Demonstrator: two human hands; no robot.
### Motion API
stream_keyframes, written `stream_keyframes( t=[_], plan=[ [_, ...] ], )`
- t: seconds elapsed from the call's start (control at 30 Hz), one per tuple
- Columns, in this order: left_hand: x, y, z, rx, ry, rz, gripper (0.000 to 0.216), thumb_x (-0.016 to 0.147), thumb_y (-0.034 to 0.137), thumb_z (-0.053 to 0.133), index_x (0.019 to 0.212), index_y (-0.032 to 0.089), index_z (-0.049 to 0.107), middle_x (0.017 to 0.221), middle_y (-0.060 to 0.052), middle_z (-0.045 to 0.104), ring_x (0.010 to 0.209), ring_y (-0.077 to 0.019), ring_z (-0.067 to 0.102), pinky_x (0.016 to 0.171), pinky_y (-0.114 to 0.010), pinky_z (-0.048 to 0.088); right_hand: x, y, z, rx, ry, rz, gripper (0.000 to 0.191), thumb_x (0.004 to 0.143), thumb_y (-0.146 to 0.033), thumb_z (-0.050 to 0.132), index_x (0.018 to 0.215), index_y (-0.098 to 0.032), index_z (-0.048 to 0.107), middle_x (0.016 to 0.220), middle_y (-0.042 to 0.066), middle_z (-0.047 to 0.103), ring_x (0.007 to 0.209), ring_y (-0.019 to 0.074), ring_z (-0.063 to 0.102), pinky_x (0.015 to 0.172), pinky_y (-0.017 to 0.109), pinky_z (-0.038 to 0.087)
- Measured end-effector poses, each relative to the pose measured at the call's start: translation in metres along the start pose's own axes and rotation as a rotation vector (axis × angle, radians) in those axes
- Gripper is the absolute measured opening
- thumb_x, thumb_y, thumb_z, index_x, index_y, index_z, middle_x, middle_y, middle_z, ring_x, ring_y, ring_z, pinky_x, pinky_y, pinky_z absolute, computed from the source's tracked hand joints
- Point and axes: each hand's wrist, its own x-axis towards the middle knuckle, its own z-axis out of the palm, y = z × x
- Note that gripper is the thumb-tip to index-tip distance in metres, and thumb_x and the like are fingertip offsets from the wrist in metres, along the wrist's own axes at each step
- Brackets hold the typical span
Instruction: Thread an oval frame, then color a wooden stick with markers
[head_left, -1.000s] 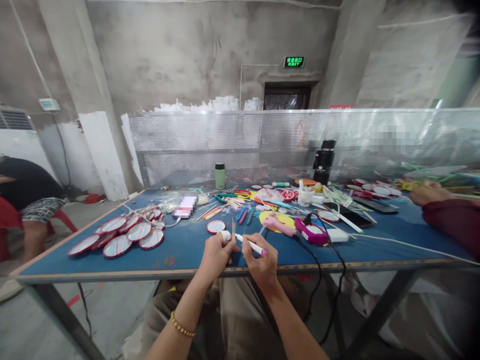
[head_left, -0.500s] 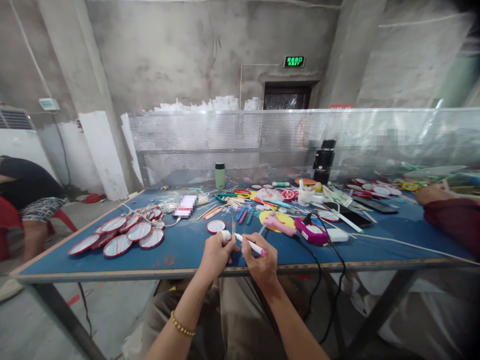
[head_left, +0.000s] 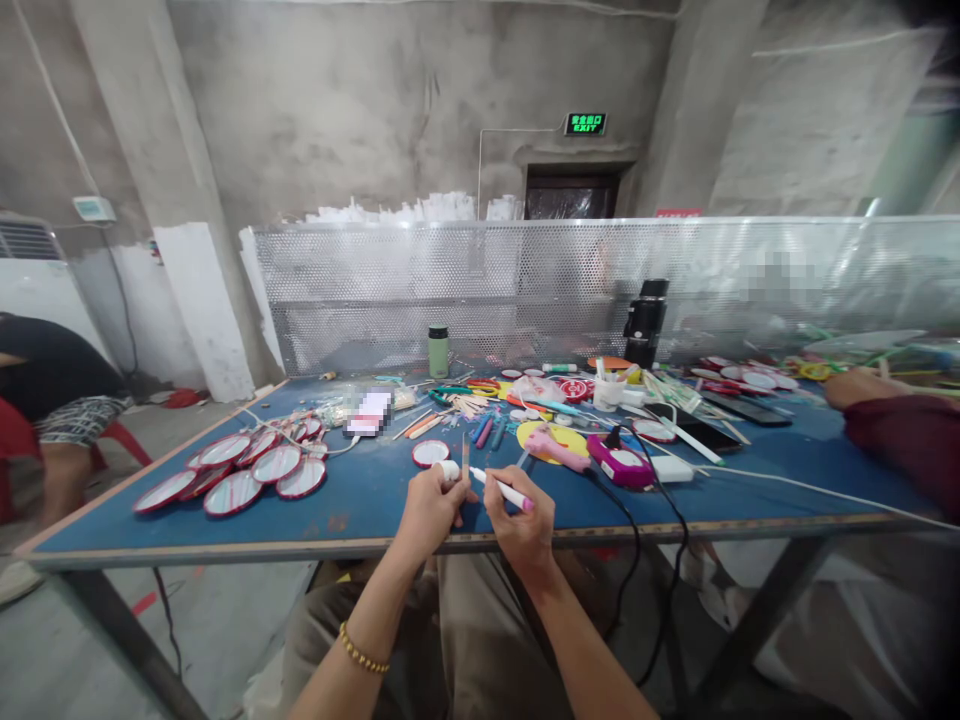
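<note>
My left hand [head_left: 429,510] is closed round a thin, flat wooden stick [head_left: 466,455], which points up and away from me near the table's front edge. A small white piece [head_left: 449,470] sits at the fingers of this hand; whether it is a wrap or a cap I cannot tell. In the fingers of my right hand [head_left: 521,525] is a white marker pen [head_left: 504,490] with a pink end. Its tip points left at the stick, close to it; contact is too small to make out. Just beyond my left hand lies a round, red-rimmed disc [head_left: 431,454].
Red-rimmed discs [head_left: 234,492] are heaped at left near a phone [head_left: 369,412]. A pink glue gun [head_left: 555,447] on a yellow disc and a purple device [head_left: 619,462] lie right, with trailing cables. Behind stand a green bottle [head_left: 439,352] and black flask [head_left: 646,325]. A co-worker's sleeve [head_left: 900,440] is far right.
The whole view has shifted very slightly. Both hands keep their hold on the stick and the marker pen, with the pen's tip still beside the stick.
</note>
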Motion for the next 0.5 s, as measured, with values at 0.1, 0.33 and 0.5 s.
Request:
stream_keyframes(
  t=[0.1,0.33,0.5],
  plan=[
    [-0.0011,0.0014,0.0002,-0.003,-0.003,0.000,0.020,0.082,0.032,0.056,0.066,0.019,0.057,0.044,0.006,0.054,0.034,-0.0099,0.046,0.039,-0.020,0.032,0.0004,0.0002,0.0007,0.011,-0.021,0.009,0.012,0.093,-0.017,0.056,0.085,-0.019,0.064,0.072,0.000,0.063,0.063,0.0112,0.059,0.063,0.022,0.048],
    [-0.0008,-0.0012,0.0001,0.000,0.001,0.006,0.020,0.081,0.032,0.057,0.065,0.019,0.057,0.045,0.005,0.055,0.035,-0.0102,0.048,0.040,-0.020,0.033,-0.0005,0.0017,0.0015,-0.002,0.001,0.017,0.012,0.093,-0.018,0.055,0.085,-0.018,0.064,0.072,0.001,0.064,0.063,0.0122,0.060,0.063,0.023,0.048],
    [-0.0005,-0.0011,0.0003,-0.005,-0.002,-0.003,0.021,0.082,0.034,0.056,0.067,0.020,0.057,0.042,0.007,0.052,0.032,-0.0100,0.044,0.038,-0.021,0.031,-0.0010,0.0013,0.0010,0.033,-0.013,0.013,0.011,0.093,-0.017,0.055,0.086,-0.019,0.064,0.072,0.001,0.063,0.063,0.0120,0.059,0.063,0.023,0.049]
  ],
)
